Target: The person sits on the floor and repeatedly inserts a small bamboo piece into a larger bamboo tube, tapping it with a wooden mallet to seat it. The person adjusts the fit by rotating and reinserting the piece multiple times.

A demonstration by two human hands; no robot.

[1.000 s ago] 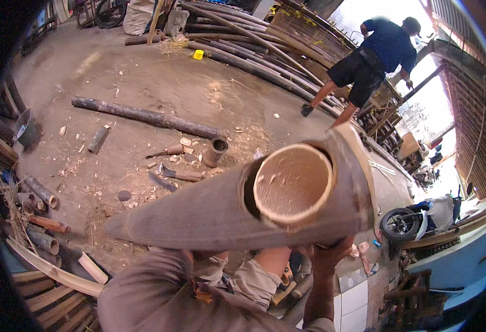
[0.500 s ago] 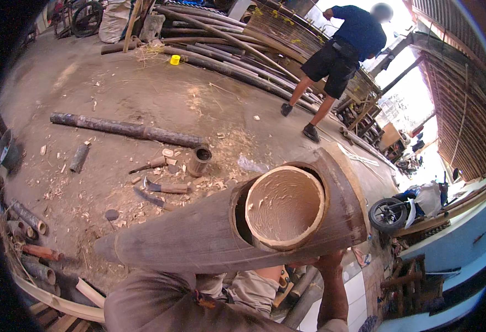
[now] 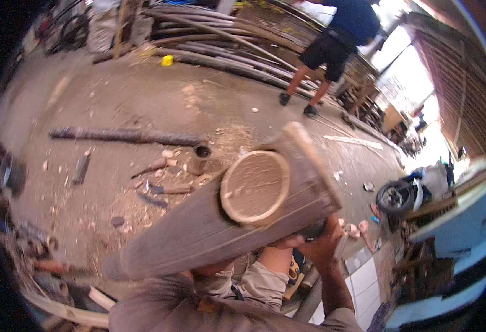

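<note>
A thick grey-brown bamboo tube [image 3: 182, 235], tapering toward the left, lies slantwise across my lap. A round pale-rimmed bamboo piece [image 3: 256, 188] sits in a hole cut in its upper side, its face textured and light brown. Under the tube's right part, my right hand [image 3: 321, 243] is closed with the fingers bent, supporting it from below. A small dark shape beside those fingers is too unclear to name. My left sleeve [image 3: 151, 299] runs up behind the tube, which hides my left hand.
On the floor ahead lie a long dark bamboo pole [image 3: 126, 136], a short upright bamboo piece [image 3: 198, 160], a wooden-handled blade [image 3: 171, 188] and shavings. A person [image 3: 331, 52] stands near stacked poles [image 3: 215, 52]. A motorbike [image 3: 403, 193] stands to the right; cut bamboo [image 3: 49, 265] lies left.
The tube has turned, its right end tilting toward me. The round piece now stands out less from the hole. My right hand has shifted slightly up and shows more beneath the tube.
</note>
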